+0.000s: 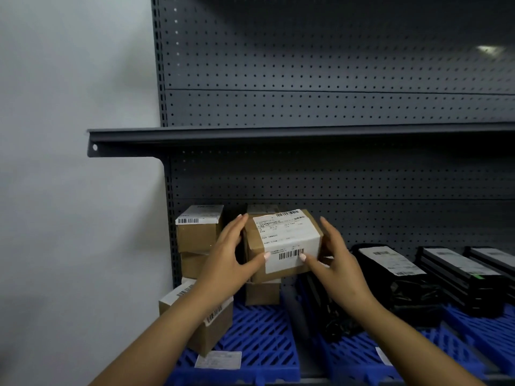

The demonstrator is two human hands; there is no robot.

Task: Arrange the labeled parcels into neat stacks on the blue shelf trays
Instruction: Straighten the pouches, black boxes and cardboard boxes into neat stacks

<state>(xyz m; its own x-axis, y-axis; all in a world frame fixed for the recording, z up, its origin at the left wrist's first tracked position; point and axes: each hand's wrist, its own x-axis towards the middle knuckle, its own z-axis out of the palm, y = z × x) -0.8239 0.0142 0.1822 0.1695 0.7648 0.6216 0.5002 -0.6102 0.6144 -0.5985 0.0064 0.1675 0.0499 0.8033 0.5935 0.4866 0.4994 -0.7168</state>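
Head view: labeled parcel [284,242] gripped between left hand [231,254] and right hand [337,260], thumbs on front.

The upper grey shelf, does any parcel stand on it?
No: the upper grey shelf shows no parcel above its edge; the cardboard parcel between both hands and the others are at the lower level with the blue trays.

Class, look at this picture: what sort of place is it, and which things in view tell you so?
Probably a parcel storeroom or small warehouse. Dark pegboard-backed metal shelving carries blue slatted trays, and these hold cardboard parcels with barcode labels and black bagged packages, also labelled.
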